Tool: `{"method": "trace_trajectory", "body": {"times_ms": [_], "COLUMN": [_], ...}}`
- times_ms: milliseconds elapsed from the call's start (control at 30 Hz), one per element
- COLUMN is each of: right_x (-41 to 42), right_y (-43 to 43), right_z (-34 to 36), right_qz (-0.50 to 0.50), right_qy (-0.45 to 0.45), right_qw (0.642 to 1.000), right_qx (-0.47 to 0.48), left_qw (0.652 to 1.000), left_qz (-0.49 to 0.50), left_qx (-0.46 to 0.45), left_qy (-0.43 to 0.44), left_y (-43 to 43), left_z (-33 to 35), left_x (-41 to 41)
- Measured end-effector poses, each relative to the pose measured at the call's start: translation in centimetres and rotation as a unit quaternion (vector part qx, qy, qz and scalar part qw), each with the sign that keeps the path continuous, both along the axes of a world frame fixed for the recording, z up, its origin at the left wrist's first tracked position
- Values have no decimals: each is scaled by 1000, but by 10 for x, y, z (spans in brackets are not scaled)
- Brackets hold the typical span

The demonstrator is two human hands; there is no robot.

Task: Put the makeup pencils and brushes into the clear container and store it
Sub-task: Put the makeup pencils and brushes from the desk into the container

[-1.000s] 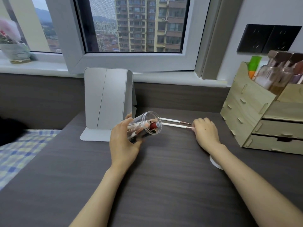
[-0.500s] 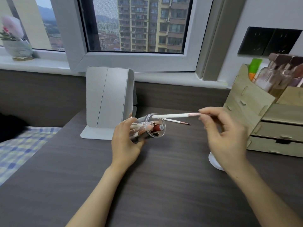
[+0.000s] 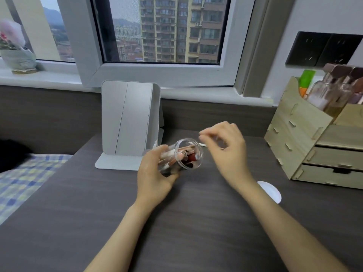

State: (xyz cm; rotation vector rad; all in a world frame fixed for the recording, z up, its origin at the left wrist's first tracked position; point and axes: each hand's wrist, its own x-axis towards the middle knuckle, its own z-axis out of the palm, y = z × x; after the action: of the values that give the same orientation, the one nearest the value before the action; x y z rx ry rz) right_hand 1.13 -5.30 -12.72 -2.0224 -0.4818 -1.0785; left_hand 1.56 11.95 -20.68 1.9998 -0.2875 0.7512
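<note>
My left hand [image 3: 155,173] grips the clear container [image 3: 183,157], tilted with its open mouth facing right and up. Several makeup pencils and brushes [image 3: 176,156] lie inside it, and a white pencil end [image 3: 190,143] shows at the rim. Just right of the mouth hovers my right hand [image 3: 225,148], fingers loosely curled and blurred, with nothing visible in them. A short white piece of another pencil [image 3: 203,144] lies on the dark desk [image 3: 176,222] behind the hand; the hand hides the remainder.
A grey folding mirror [image 3: 129,124] stands behind the container. A wooden drawer organizer [image 3: 306,138] with bottles sits at the right. A white round lid [image 3: 272,191] lies by my right forearm. A plaid bed cover [image 3: 23,173] borders the desk's left edge.
My right hand lifted one white pencil from the desk, brought it to the container's mouth and let it go. The left hand kept the container tilted in place.
</note>
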Motion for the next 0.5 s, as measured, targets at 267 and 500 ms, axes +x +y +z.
{"method": "trace_trajectory", "body": {"times_ms": [267, 500], "right_x": [96, 100], "right_y": [-51, -48], "right_z": [-66, -79], "right_qz": [-293, -295], "right_qy": [343, 278], "right_qw": [829, 828], "right_qx": [-330, -386], "left_qw": [994, 994], "left_qz": [53, 62], "left_qx": [-86, -89], "left_qy": [32, 32], "left_y": [8, 11], "left_z": [1, -1], "left_x": [9, 12]}}
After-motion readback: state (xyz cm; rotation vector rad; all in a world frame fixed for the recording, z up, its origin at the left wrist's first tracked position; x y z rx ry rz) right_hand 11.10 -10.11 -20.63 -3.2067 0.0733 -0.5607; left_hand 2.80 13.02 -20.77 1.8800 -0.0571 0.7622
